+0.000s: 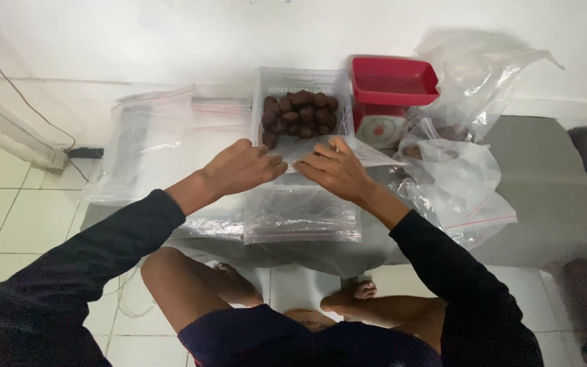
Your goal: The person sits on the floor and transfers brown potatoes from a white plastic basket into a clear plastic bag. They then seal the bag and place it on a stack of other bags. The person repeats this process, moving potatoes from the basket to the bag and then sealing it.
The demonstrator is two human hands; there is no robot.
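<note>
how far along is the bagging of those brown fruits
Done: no filled, sealed bag is clearly visible. In hand: left hand and right hand hold a clear bag by its edge. Left: the brown fruits still sit in the clear tray.

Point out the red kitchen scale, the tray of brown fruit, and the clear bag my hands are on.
Red kitchen scale (393, 81): head view, on the red pan's front wall.
Tray of brown fruit (299, 76): head view, on the clear back rim.
Clear bag (368, 155): head view, on the flat plastic right of the right hand (338, 170).
</note>
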